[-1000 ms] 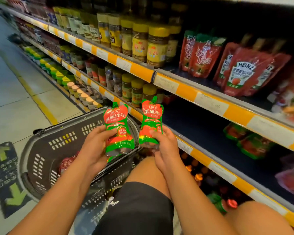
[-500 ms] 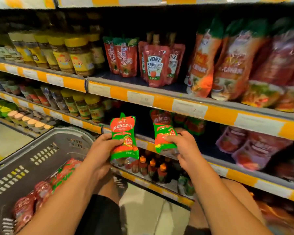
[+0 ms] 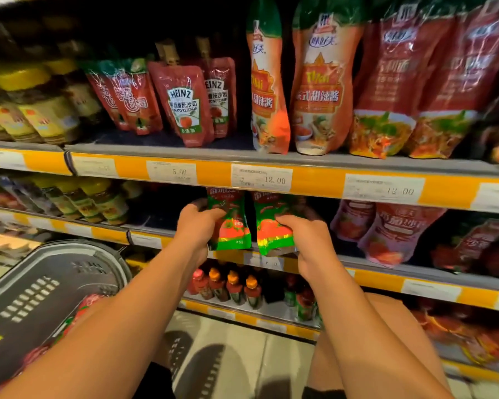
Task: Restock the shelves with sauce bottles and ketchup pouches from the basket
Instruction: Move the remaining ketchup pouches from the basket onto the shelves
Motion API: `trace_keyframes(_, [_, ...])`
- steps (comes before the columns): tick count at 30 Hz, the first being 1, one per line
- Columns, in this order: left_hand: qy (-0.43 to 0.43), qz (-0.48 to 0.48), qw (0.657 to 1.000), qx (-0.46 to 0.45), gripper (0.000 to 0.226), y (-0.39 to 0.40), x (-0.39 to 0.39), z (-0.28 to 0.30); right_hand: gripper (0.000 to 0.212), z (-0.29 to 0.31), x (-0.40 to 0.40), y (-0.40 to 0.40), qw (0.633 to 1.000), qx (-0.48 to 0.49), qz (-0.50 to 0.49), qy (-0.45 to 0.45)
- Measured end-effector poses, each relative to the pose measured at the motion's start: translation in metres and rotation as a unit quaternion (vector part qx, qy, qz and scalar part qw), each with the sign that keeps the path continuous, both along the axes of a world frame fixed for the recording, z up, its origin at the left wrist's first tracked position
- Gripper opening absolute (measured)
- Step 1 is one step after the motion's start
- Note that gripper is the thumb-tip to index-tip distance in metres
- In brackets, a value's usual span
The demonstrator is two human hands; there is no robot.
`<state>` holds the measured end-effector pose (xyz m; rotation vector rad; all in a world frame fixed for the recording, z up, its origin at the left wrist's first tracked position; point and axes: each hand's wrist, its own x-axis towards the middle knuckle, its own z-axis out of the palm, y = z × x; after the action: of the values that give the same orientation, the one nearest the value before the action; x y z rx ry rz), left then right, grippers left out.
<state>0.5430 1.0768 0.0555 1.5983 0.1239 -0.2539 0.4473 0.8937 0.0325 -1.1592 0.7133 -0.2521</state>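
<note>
Green-red ketchup pouches, 2: left hand (image 3: pixel 195 226) grips 1 (image 3: pixel 231 226), right hand (image 3: pixel 306 234) 1 (image 3: pixel 272 228).

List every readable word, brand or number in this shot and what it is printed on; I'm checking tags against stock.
"HEINZ" and "TOMATO KETCHUP": front Heinz pouch.
"EINZ", "KETCHUP": partly hidden rear Heinz pouch.
"Thai": tall sauce pouch.
"5.00": price tag.
"12.00": middle price tag.
"12 00": right price tag.
Chinese lettering on the pouches and the tags' small print: too blurred to read.
</note>
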Motion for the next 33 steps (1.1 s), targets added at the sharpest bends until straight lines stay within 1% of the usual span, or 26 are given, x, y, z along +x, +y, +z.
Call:
trace_keyframes(2, [-0.009, 0.007, 1.0, 0.007, 0.036, -0.012, 0.008, -0.001, 0.025, 0.0, 0.004, -0.004, 0.999, 0.021, -0.019, 0.017])
trace_keyframes(3, [-0.01, 0.01, 1.0, 0.001, 0.037, -0.018, 0.012, -0.002, 0.023, 0.0, 0.006, -0.006, 0.999, 0.027, -0.029, 0.027])
trace_keyframes(6, [-0.005, 0.014, 0.999, -0.038, 0.035, -0.032, 0.02, -0.007, 0.035, -0.003, 0.013, -0.01, 0.998, 0.032, -0.038, 0.032])
trace_keyframes(9, [-0.005, 0.014, 0.998, -0.057, 0.034, -0.046, 0.025, -0.012, 0.058, -0.004, 0.017, -0.009, 0.999, 0.018, -0.033, 0.008])
trace_keyframes(10, [-0.009, 0.013, 0.999, -0.052, 0.034, -0.051, 0.025, -0.014, 0.059, -0.005, 0.019, -0.01, 0.999, 0.011, -0.036, -0.001])
trace_keyframes(12, [-0.021, 0.011, 0.999, -0.032, 0.036, -0.06, 0.023, -0.019, 0.052, -0.008, 0.023, -0.012, 0.999, -0.008, -0.031, -0.008])
trace_keyframes(14, [-0.033, 0.011, 0.999, -0.018, 0.042, -0.066, 0.022, -0.025, 0.047, -0.013, 0.025, -0.014, 0.999, -0.031, -0.019, -0.003])
trace_keyframes(17, [-0.056, -0.01, 0.998, -0.034, 0.046, -0.066, 0.023, -0.034, 0.042, -0.018, 0.028, -0.017, 0.996, -0.091, -0.025, 0.008])
trace_keyframes(19, [-0.072, -0.038, 0.995, -0.051, 0.048, -0.059, 0.025, -0.037, 0.042, -0.02, 0.03, -0.019, 0.99, -0.138, -0.021, 0.001])
trace_keyframes(20, [-0.082, -0.059, 0.994, -0.046, 0.051, -0.055, 0.026, -0.039, 0.044, -0.021, 0.03, -0.019, 0.988, -0.156, -0.018, -0.005])
trace_keyframes(22, [-0.101, -0.101, 0.99, 0.0, 0.058, -0.049, 0.027, -0.044, 0.05, -0.022, 0.03, -0.021, 0.982, -0.188, -0.014, -0.015])
trace_keyframes(24, [-0.105, -0.122, 0.986, 0.05, 0.055, -0.044, 0.026, -0.052, 0.055, -0.022, 0.03, -0.023, 0.976, -0.218, -0.008, -0.015])
trace_keyframes(27, [-0.11, -0.139, 0.981, 0.083, 0.047, -0.042, 0.024, -0.061, 0.06, -0.021, 0.029, -0.026, 0.967, -0.256, 0.006, -0.013])
trace_keyframes(33, [-0.145, -0.144, 0.971, 0.124, 0.054, -0.054, 0.029, -0.061, 0.057, -0.021, 0.022, -0.027, 0.958, -0.287, 0.016, -0.02])
